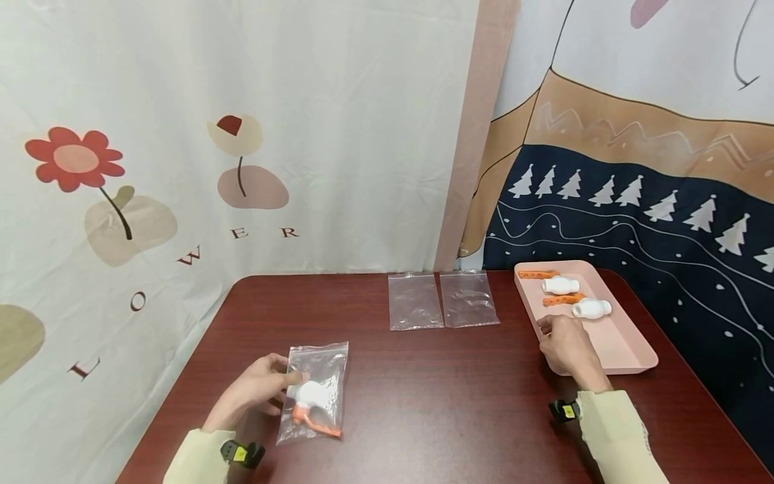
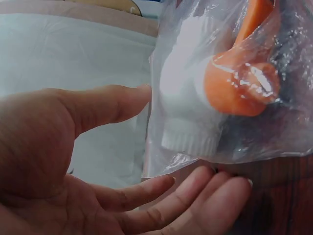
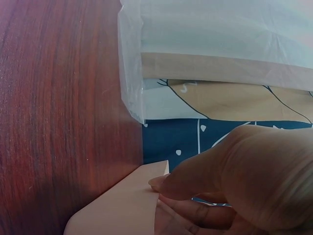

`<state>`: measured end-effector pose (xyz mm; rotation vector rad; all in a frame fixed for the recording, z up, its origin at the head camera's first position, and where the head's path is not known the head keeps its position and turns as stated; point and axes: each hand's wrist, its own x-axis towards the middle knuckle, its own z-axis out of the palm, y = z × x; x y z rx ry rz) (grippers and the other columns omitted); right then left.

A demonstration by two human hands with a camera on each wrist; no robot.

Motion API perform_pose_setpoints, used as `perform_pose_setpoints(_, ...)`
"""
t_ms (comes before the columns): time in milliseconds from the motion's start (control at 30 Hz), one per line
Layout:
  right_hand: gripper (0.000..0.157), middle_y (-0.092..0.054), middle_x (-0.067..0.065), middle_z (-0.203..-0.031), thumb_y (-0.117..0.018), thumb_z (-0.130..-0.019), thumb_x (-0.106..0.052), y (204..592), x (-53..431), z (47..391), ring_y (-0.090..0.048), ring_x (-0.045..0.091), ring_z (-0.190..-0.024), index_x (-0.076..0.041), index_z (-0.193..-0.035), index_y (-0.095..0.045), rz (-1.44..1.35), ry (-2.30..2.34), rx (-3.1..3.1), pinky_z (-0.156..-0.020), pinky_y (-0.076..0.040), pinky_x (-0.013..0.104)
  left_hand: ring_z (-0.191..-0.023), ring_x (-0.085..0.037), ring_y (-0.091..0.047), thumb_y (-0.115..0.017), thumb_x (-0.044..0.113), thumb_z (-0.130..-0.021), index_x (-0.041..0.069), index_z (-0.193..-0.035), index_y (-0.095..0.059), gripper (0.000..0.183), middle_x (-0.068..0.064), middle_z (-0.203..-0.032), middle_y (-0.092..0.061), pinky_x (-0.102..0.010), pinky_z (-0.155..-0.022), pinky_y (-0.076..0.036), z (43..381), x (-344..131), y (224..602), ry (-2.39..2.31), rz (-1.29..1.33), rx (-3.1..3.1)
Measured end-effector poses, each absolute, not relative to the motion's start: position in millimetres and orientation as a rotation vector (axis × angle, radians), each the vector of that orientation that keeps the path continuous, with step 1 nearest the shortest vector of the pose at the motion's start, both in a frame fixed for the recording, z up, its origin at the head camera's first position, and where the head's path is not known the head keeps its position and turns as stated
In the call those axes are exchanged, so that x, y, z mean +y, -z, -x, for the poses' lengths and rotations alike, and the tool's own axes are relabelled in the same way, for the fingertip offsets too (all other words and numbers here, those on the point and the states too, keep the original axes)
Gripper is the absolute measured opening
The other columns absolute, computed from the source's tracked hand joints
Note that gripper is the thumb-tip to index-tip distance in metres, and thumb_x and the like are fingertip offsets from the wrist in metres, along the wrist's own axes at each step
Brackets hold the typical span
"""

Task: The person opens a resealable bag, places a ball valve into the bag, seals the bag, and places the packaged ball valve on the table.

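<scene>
A clear zip bag [image 1: 329, 396] in front of my left hand [image 1: 256, 386] contains a white plastic piece [image 2: 186, 93] with a ribbed end and an orange part [image 2: 234, 90] with a long arm. In the left wrist view, the thumb comes right up to the bag's edge, while the other fingers lie spread below it, well apart from the thumb. On the other side, my right hand [image 1: 568, 346] pinches the near-left rim of a pink tray [image 1: 637, 359]. Its thumb is outside the rim and its fingers inside.
Two white bottle-shaped pieces [image 1: 591, 308] and two orange strips [image 1: 562, 300] with holes lie in the tray's far half. A flat clear bag [image 1: 416, 301] and a second clear bag [image 1: 469, 299] lie side by side at the table's back edge. Printed curtains [image 1: 363, 134] hang behind.
</scene>
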<state>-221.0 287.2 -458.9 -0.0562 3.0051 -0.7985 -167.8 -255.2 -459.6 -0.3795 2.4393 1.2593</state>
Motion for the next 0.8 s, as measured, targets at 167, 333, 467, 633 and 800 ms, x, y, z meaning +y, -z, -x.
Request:
perform_pose_setpoints(167,0.035,-0.073,0.025,-0.104,-0.053,-0.085,0.003,459.9,286.7,221.3,-0.067,0.035,-0.093,0.013,-0.115,-0.068,0.046,0.795,3.008,-0.08,-0.058,0.053,-0.087,-0.025,-0.068,-0.074,0.039,-0.092,-0.006,-0.136,-0.045,0.07,-0.022,-0.112,-0.065,-0.04,-0.066,-0.062,168.1,-256.1,454.1,-1.171,0.364,2.544)
perform_pose_setpoints(333,0.036,-0.073,0.026,-0.105,-0.055,-0.085,0.002,460.4,286.6,220.8,-0.067,0.036,-0.093,0.013,-0.116,-0.068,0.032,0.784,3.004,-0.083,-0.058,0.054,-0.097,-0.027,-0.069,-0.069,0.047,-0.094,-0.003,-0.139,-0.048,0.071,-0.022,-0.114,-0.069,-0.042,-0.077,-0.058,171.2,-255.0,449.1,-1.078,0.351,2.699)
perform_pose_setpoints(467,0.036,-0.073,0.026,-0.105,-0.056,-0.084,0.002,460.7,286.1,221.0,-0.067,0.036,-0.093,0.013,-0.116,-0.067,0.041,0.775,3.01,-0.083,-0.058,0.055,-0.108,-0.035,-0.069,-0.064,0.06,-0.094,0.001,-0.142,-0.05,0.077,-0.024,-0.122,-0.069,-0.05,-0.09,-0.055,177.1,-249.7,447.4,-1.013,0.317,2.835)
perform_pose_setpoints(633,0.034,-0.073,0.026,-0.102,-0.056,-0.084,0.002,462.4,285.7,222.0,-0.068,0.036,-0.093,0.013,-0.114,-0.068,0.069,0.786,3.033,-0.082,-0.058,0.055,-0.126,-0.041,-0.061,-0.062,0.06,-0.096,0.004,-0.144,-0.051,0.074,-0.026,-0.137,-0.062,-0.057,-0.104,-0.049,188.7,-235.1,444.6,-1.072,0.198,2.958)
perform_pose_setpoints(800,0.033,-0.073,0.025,-0.1,-0.057,-0.084,0.002,463.4,286.6,222.3,-0.068,0.035,-0.09,0.013,-0.113,-0.067,0.076,0.785,3.036,-0.081,-0.058,0.055,-0.135,-0.041,-0.053,-0.064,0.056,-0.097,0.007,-0.143,-0.054,0.068,-0.022,-0.144,-0.058,-0.057,-0.11,-0.045,204.0,-213.4,441.1,-1.134,0.063,3.018)
